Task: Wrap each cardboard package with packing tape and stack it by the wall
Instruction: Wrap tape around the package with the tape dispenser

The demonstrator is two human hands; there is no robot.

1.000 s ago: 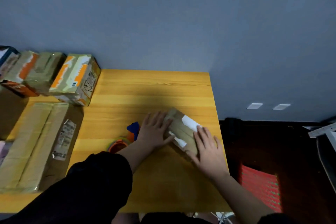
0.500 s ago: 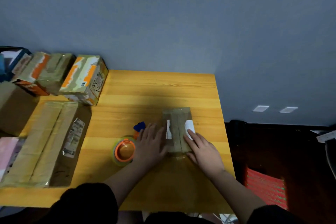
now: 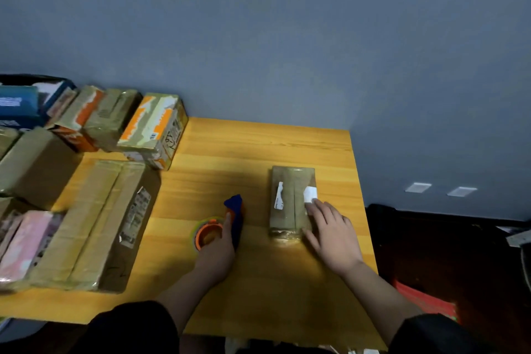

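Note:
A small flat cardboard package point(image 3: 287, 201), glossy with tape and bearing two white label scraps, lies lengthwise on the yellow wooden table point(image 3: 258, 146) right of centre. My right hand point(image 3: 330, 233) rests on its near right edge, fingers spread and fairly straight. Left of the package sits a tape dispenser point(image 3: 208, 234) with an orange roll and a blue handle. My left hand point(image 3: 217, 250) lies over it and grips it, one finger stretched along the handle.
A long taped carton point(image 3: 94, 221) lies on the table's left part. Behind it, an orange-and-white box point(image 3: 152, 126) and several taped boxes point(image 3: 109, 115) stand by the blue wall. A plain brown box point(image 3: 34, 164) and a pink package point(image 3: 26, 238) sit far left. The table's right edge drops to dark floor.
The package turned from tilted to lying straight. My left hand left the package and moved left onto the tape dispenser. My right hand slid to the package's right edge.

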